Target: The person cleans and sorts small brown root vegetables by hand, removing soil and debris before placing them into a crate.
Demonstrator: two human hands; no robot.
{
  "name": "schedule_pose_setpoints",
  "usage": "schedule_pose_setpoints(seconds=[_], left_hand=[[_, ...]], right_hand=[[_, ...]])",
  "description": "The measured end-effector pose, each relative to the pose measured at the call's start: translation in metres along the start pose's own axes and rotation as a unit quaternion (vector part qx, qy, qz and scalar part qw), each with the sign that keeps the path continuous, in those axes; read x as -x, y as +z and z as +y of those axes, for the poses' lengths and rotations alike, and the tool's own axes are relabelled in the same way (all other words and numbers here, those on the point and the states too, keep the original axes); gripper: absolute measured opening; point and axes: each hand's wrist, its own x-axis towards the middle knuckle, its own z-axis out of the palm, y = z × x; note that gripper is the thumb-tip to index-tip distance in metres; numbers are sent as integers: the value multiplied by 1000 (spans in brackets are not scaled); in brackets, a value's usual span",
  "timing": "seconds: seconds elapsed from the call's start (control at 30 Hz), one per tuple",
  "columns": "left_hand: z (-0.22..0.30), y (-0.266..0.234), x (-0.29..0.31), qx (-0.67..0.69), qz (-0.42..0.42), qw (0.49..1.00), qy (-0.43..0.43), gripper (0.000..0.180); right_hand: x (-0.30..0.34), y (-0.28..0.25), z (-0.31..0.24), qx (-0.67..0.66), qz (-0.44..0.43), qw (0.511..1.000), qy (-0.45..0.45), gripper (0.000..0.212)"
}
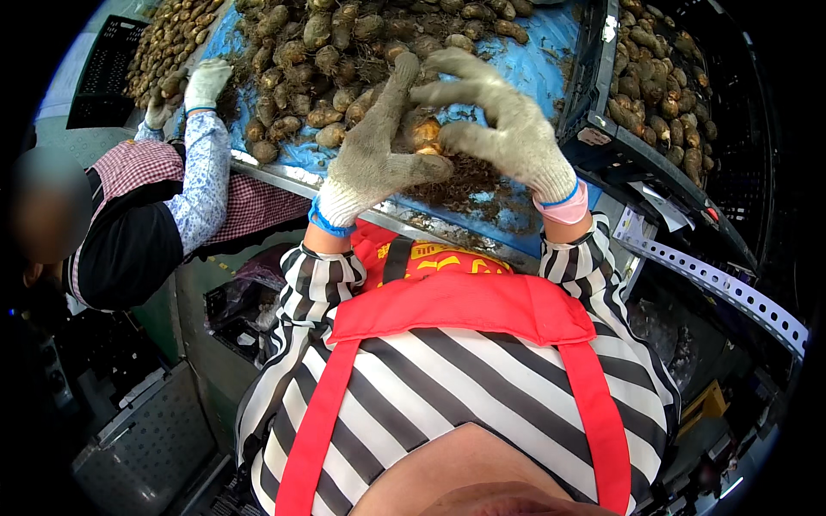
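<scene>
My left hand (379,146) wears a soiled knit glove, its thumb and fingers stretched apart. My right hand (508,125), gloved the same way and slightly blurred, is curved with its fingers apart. Between the two hands sits a brown taro (426,133) with an orange-tan face; the right thumb's tip is close beside it, and whether it touches cannot be told. Below the taro, dark root fibres and soil (469,176) lie on the blue sheet (551,52). A large heap of hairy taros (335,43) rises just beyond my hands.
At right stands a black crate (594,138) of taros (658,95). A co-worker's gloved hand (207,83) is at the table's left, near another taro pile (172,39) and a black crate (103,73). The table's metal edge (275,176) runs before me. A perforated white strip (714,275) sticks out right.
</scene>
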Motion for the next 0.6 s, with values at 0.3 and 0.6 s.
schedule_pose_setpoints(seconds=[0.3,0.6], left_hand=[[5,2,-5,-45,20,999,7,96],[-26,10,2,453,-8,890,-60,57]], right_hand=[[-7,23,28,143,119,977,-104,17],[18,24,9,-103,96,986,86,38]])
